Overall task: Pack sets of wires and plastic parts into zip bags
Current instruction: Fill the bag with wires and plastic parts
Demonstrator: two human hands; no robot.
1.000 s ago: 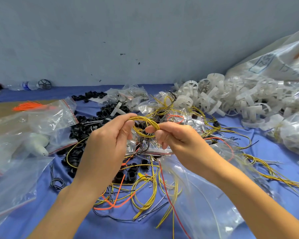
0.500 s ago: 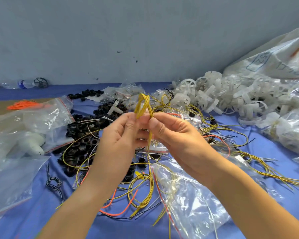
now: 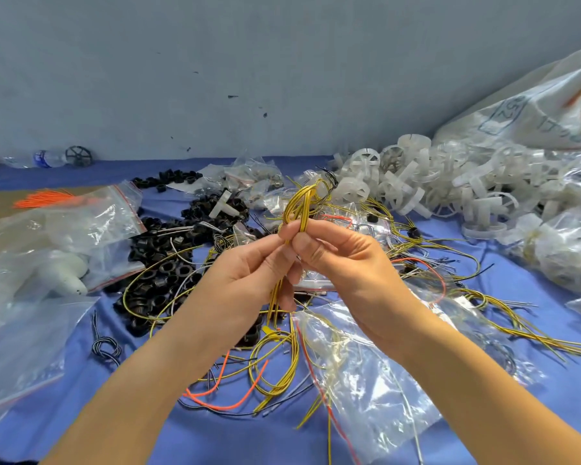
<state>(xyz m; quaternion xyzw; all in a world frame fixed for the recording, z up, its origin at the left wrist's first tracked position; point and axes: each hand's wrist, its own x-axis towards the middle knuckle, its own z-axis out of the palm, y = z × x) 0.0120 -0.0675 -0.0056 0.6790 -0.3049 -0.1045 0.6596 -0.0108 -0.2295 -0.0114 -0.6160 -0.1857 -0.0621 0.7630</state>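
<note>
Both my hands meet above the middle of the blue table. My left hand [image 3: 249, 280] and my right hand [image 3: 342, 260] pinch a folded bundle of yellow wires [image 3: 299, 204] between thumbs and fingers. Its loop stands up above my fingertips and its ends hang down below my left palm. A clear zip bag [image 3: 366, 380] lies flat under my right forearm with a few wires in it. Loose yellow, orange and black wires [image 3: 275, 370] lie coiled on the cloth beneath my hands. Black plastic rings [image 3: 161, 263] are heaped at left, white plastic wheels [image 3: 416, 186] at back right.
Zip bags with red seals [image 3: 81, 223] lie at left, one with orange wires, one over a white part. A big clear sack [image 3: 534, 105] leans on the grey wall at right. Small filled bags [image 3: 249, 176] sit at the back. More yellow wires [image 3: 517, 317] trail right.
The yellow wires lay as a loop stretched between my two hands; now my hands have closed together and the bundle is folded upright, pinched by both.
</note>
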